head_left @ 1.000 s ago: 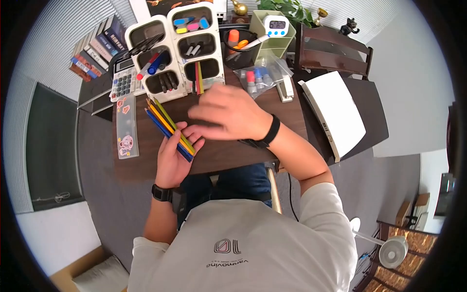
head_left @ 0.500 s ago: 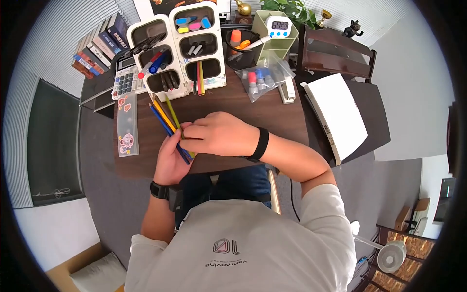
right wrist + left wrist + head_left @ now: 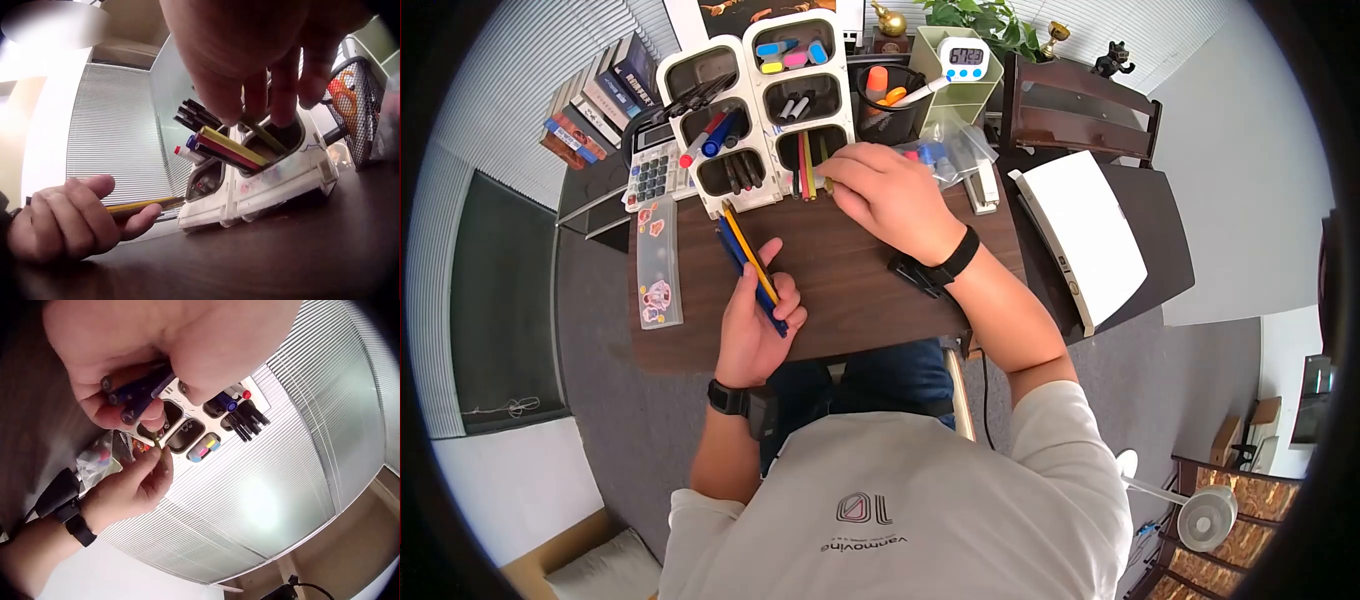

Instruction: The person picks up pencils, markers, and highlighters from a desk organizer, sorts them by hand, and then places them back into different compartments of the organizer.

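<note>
Pencils (image 3: 750,254) are what this person is busy with, and from where I stand I see them in two places above the brown table (image 3: 870,300). Along its far side stands a white organizer (image 3: 764,150), two columns of three compartments each, with a black mesh cup (image 3: 887,122) just beside it and a clear bag (image 3: 970,160) of small bottles near that. The right hand (image 3: 897,205) has just come across to the organizer's lower right compartment (image 3: 836,138); half a second ago it was at the left palm, on the bunch held there. Now its thumb and fingers pinch a green pencil (image 3: 270,139) that slants at the compartment's mouth, near a small cluster (image 3: 804,170) of red, yellow and dark pencils leaning there. Nearer the person, the left hand (image 3: 755,330) curls its fingers around a yellow pencil (image 3: 757,268) and what look like two blue pencils (image 3: 730,242), their tips toward the organizer. So the held bunch is thinner by the green one, and I'd judge that this transfer is nearly complete, though the fingers have not let go. Whether its lower end touches the bottom, I can't make out.
</note>
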`<state>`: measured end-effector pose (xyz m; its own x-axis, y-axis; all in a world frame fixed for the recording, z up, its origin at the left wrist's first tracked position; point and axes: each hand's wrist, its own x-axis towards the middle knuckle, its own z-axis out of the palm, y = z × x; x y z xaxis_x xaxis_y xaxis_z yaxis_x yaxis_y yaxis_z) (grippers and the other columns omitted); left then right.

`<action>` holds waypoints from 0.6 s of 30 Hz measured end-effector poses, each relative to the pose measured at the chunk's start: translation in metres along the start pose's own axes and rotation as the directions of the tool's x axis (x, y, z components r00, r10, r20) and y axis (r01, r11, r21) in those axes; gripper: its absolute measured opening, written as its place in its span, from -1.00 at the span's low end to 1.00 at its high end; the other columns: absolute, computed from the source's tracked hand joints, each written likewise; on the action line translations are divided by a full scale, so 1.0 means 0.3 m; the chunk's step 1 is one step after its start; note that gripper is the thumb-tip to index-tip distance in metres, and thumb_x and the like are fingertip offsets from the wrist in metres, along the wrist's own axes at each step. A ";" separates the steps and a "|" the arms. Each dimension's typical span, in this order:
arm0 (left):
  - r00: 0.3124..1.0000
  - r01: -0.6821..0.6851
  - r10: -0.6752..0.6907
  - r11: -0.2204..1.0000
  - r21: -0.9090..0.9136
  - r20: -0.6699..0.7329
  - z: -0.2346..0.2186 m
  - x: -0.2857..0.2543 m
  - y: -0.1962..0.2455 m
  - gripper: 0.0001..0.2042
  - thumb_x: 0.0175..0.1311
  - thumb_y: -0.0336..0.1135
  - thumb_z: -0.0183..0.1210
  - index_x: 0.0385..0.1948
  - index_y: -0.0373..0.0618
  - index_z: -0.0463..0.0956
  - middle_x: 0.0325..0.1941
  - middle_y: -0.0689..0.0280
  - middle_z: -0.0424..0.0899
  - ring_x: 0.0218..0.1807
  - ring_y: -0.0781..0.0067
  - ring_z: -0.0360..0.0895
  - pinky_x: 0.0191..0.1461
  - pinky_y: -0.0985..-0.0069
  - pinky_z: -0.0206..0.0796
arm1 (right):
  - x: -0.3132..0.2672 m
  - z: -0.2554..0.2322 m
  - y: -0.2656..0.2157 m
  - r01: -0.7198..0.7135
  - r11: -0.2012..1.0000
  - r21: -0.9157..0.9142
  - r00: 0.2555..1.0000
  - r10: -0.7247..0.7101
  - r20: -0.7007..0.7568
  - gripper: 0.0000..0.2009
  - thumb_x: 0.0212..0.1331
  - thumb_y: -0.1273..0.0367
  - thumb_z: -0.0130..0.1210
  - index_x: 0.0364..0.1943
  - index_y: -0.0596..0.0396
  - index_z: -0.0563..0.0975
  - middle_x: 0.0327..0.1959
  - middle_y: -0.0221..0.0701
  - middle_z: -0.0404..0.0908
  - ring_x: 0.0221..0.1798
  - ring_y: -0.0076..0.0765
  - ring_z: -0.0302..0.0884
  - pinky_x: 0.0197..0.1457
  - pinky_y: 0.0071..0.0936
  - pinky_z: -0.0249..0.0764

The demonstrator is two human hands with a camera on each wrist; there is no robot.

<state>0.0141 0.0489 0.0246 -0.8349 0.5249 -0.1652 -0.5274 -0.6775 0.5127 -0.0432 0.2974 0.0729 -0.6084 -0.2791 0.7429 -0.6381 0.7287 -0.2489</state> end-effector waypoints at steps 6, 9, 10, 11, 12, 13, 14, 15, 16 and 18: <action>0.983 0.034 -0.024 0.998 0.055 -0.181 0.027 -0.001 0.016 -0.55 0.66 -0.17 -0.14 0.48 -0.02 0.24 -0.01 0.28 0.64 -0.16 0.49 0.55 -0.05 0.48 0.46 | -0.014 0.032 0.001 -0.159 0.983 0.090 0.972 0.141 0.186 -0.75 0.19 0.42 0.26 -0.03 -0.02 0.65 -0.05 -0.39 0.69 -0.05 -0.14 0.69 -0.07 -0.30 0.63; 0.995 0.024 -0.015 0.996 0.089 -0.101 -0.003 0.001 0.007 -0.56 0.66 -0.21 -0.14 0.49 -0.04 0.23 0.14 0.20 0.64 0.04 0.40 0.63 0.15 0.35 0.53 | -0.017 0.032 -0.001 -0.212 0.972 0.102 0.961 0.189 0.201 -0.73 0.19 0.45 0.24 -0.01 -0.03 0.64 -0.04 -0.38 0.69 -0.07 -0.13 0.70 -0.09 -0.28 0.64; 0.993 0.019 -0.005 0.992 0.123 -0.117 0.001 0.001 0.005 -0.57 0.65 -0.24 -0.12 0.47 -0.05 0.24 0.14 0.19 0.64 0.08 0.39 0.63 0.18 0.31 0.54 | -0.018 0.033 -0.002 -0.212 0.972 0.101 0.961 0.189 0.201 -0.73 0.19 0.45 0.24 -0.01 -0.03 0.64 -0.04 -0.38 0.69 -0.07 -0.13 0.70 -0.09 -0.28 0.64; 0.991 0.012 0.009 0.988 0.156 -0.132 0.004 0.001 0.005 -0.58 0.64 -0.26 -0.10 0.46 -0.05 0.25 0.14 0.17 0.64 0.13 0.37 0.63 0.22 0.27 0.54 | -0.017 0.038 -0.004 -0.188 0.979 0.081 0.973 0.174 0.149 -0.74 0.17 0.44 0.23 -0.03 -0.06 0.65 -0.09 -0.42 0.69 -0.15 -0.14 0.70 -0.18 -0.28 0.62; 0.991 0.008 0.013 0.988 0.156 -0.133 0.003 0.001 0.004 -0.58 0.64 -0.26 -0.10 0.46 -0.05 0.25 0.14 0.17 0.64 0.13 0.37 0.63 0.22 0.27 0.54 | -0.009 0.039 -0.013 -0.163 0.985 0.061 0.983 0.157 0.096 -0.74 0.16 0.42 0.21 -0.05 -0.09 0.65 -0.14 -0.46 0.68 -0.23 -0.16 0.70 -0.28 -0.27 0.61; 0.991 -0.005 0.026 0.988 0.154 -0.134 -0.001 0.001 0.002 -0.61 0.64 -0.28 -0.08 0.42 -0.06 0.28 0.14 0.16 0.65 0.13 0.36 0.63 0.22 0.27 0.54 | 0.000 0.029 -0.022 -0.159 0.985 0.065 0.983 0.153 0.097 -0.74 0.16 0.42 0.21 -0.05 -0.09 0.65 -0.14 -0.46 0.68 -0.23 -0.16 0.70 -0.28 -0.27 0.61; 0.990 -0.018 0.039 0.988 0.151 -0.137 -0.008 -0.001 -0.001 -0.63 0.63 -0.29 -0.06 0.39 -0.07 0.32 0.14 0.15 0.65 0.14 0.36 0.63 0.21 0.27 0.54 | 0.009 0.009 -0.035 -0.105 0.991 0.077 0.992 0.100 0.074 -0.75 0.14 0.43 0.22 -0.07 -0.09 0.66 -0.20 -0.45 0.67 -0.26 -0.16 0.69 -0.30 -0.27 0.60; 0.989 -0.021 0.043 0.989 0.148 -0.144 -0.018 -0.005 -0.005 -0.63 0.63 -0.29 -0.06 0.39 -0.07 0.32 0.14 0.15 0.65 0.14 0.36 0.63 0.21 0.27 0.54 | 0.018 -0.009 -0.054 -0.051 0.995 0.089 0.998 0.047 0.051 -0.75 0.11 0.43 0.23 -0.10 -0.09 0.66 -0.25 -0.44 0.65 -0.30 -0.17 0.68 -0.32 -0.27 0.59; 0.991 -0.046 0.061 0.991 0.125 -0.116 -0.029 -0.005 -0.008 -0.67 0.63 -0.29 -0.05 0.34 -0.07 0.35 0.14 0.15 0.65 0.14 0.35 0.63 0.22 0.28 0.54 | 0.018 -0.022 -0.070 0.038 0.982 0.184 0.995 -0.053 0.078 -0.74 0.09 0.44 0.25 -0.10 -0.10 0.68 -0.31 -0.44 0.64 -0.35 -0.19 0.64 -0.35 -0.29 0.55; 0.992 -0.081 0.090 0.992 0.099 -0.090 -0.052 0.003 -0.017 -0.70 0.63 -0.28 -0.04 0.29 -0.07 0.39 0.14 0.15 0.65 0.15 0.33 0.64 0.22 0.28 0.53 | 0.001 -0.017 -0.107 0.143 0.923 0.356 0.961 -0.216 0.173 -0.74 0.05 0.43 0.29 -0.13 -0.12 0.70 -0.42 -0.46 0.60 -0.43 -0.22 0.60 -0.40 -0.30 0.53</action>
<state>0.0134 0.0448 0.0086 -0.8900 0.4129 -0.1935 -0.4396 -0.6639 0.6050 -0.0204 0.2770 0.0843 -0.5288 -0.5337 0.6599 -0.8443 0.4103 -0.3447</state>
